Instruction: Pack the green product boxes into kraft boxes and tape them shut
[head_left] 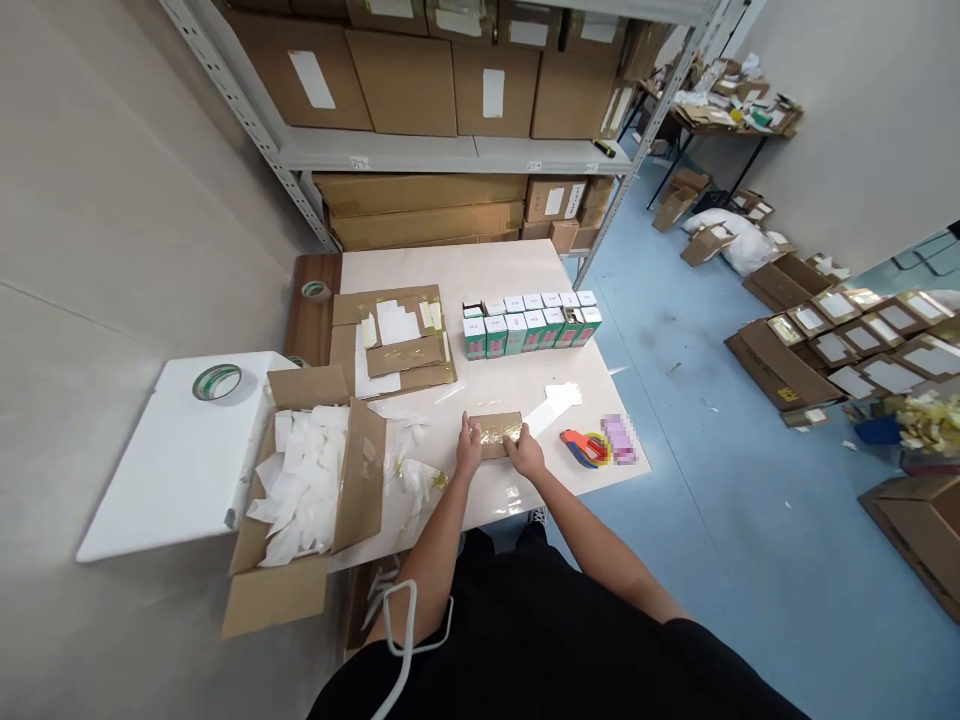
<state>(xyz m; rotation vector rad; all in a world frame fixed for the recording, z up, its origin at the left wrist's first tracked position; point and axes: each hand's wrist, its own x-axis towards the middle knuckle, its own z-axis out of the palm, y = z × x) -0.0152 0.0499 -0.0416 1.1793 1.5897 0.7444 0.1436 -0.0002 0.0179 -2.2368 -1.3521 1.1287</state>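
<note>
Both hands (498, 450) grip a small taped brown package (495, 435) — low over the pale table (442, 270).

Fourteen small green-and-white boxes (534, 325) in two rows of seven near the worktop's (502, 265) right edge, one orange-handled tool (582, 447) by its near right corner, one taped cardboard package (491, 436) at its near edge, and one open carton (361, 470) at its left edge.

Beyond the pale counter (510, 268) stands a metal shelf (420, 152) of cardboard boxes (491, 92), with a plain greyish wall (97, 200) to its left and, to its right, a blue floor (675, 340) and a cluttered table (701, 122) near another bare wall (847, 120).
</note>
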